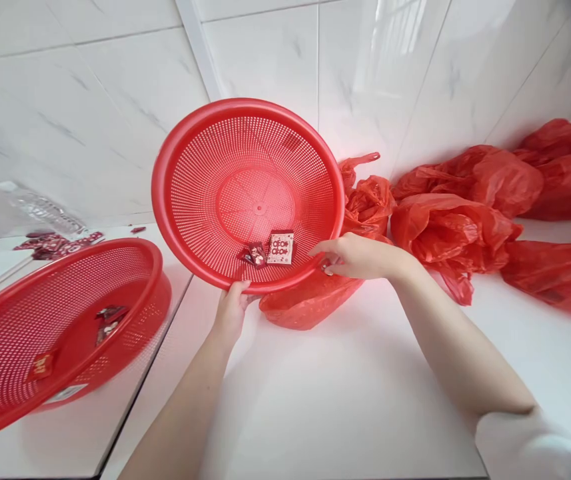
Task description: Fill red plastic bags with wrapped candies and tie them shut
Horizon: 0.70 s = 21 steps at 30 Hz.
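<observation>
A round red plastic basket [260, 143] is tilted toward me in front of the tiled wall. My left hand [231, 310] is closed on its near rim, thumb on top. At the near right rim, my right hand [350, 257] grips the edge, its index finger reaching over the inside. Low in the basket lie a small square box [280, 248] with a cream and red pattern and a few small dark red wrapped pieces [256, 255]. Beneath the basket, a red plastic bag [310, 303] rests on the white tabletop; the basket hides part of it.
Another red basket [158, 260] stands at left, with several small wrapped pieces [110, 321] inside. Behind it are a clear plastic bottle [42, 208] and scattered red packets [60, 245]. Several filled red plastic bags [455, 223] line the wall at right. A seam crosses the white tabletop [345, 387].
</observation>
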{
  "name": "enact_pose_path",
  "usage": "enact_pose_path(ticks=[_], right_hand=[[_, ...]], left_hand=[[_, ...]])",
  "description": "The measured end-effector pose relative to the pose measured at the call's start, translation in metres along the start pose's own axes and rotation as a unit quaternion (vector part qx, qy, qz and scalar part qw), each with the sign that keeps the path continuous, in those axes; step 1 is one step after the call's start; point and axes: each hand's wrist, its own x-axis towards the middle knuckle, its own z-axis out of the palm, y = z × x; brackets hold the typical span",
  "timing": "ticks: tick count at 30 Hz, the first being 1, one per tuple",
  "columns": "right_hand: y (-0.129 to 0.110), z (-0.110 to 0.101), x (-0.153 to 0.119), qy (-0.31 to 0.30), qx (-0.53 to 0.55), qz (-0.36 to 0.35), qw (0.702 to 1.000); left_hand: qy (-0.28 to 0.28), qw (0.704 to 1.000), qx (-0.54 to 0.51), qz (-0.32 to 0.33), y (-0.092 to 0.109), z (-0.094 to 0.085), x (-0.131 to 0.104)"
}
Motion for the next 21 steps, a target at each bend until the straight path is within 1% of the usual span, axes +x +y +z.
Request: enact_pose_path(ticks=[2,3,5,6,8,10,11,12,13,15,17,19,21], right_hand=[[0.003,0.003,0.001,-0.001,0.003,-0.026,1.000],[0.004,0.005,0.003,0.013,0.004,-0.035,0.999],[0.005,0.011,0.007,0.075,0.015,-0.025,0.997],[0.004,0.015,0.010,0.110,0.023,-0.007,0.994],[0.002,0.024,0.016,0.165,0.031,0.052,0.984],[0.000,0.033,0.022,0.206,0.015,0.119,0.971],[-0.001,0.037,0.025,0.220,0.005,0.139,0.965],[-0.002,0.040,0.028,0.232,0.006,0.144,0.962],[-0.003,0.044,0.031,0.240,0.021,0.132,0.961],[-0.005,0.049,0.034,0.246,0.079,0.074,0.963],[-0.008,0.052,0.035,0.252,0.136,0.025,0.958],[-0.011,0.056,0.036,0.252,0.169,0.022,0.952],[-0.014,0.059,0.038,0.241,0.185,0.046,0.951]], left_hand=[[-0.006,1.000,-0.007,0.003,0.000,0.000,0.001],[-0.009,1.000,-0.009,0.003,0.000,0.000,0.000],[-0.018,1.000,-0.016,0.008,-0.001,0.002,-0.001],[-0.023,0.999,-0.019,0.011,-0.001,0.004,-0.002],[-0.037,0.999,-0.025,0.015,-0.004,0.009,-0.006],[-0.052,0.998,-0.032,0.017,-0.007,0.014,-0.010],[-0.059,0.997,-0.035,0.016,-0.009,0.017,-0.012],[-0.065,0.997,-0.038,0.015,-0.010,0.019,-0.015],[-0.070,0.997,-0.041,0.014,-0.011,0.021,-0.017],[-0.078,0.996,-0.044,0.007,-0.013,0.024,-0.020],[-0.087,0.995,-0.045,0.000,-0.014,0.026,-0.022],[-0.102,0.994,-0.044,-0.002,-0.016,0.026,-0.023],[-0.118,0.992,-0.043,0.006,-0.019,0.025,-0.024]])
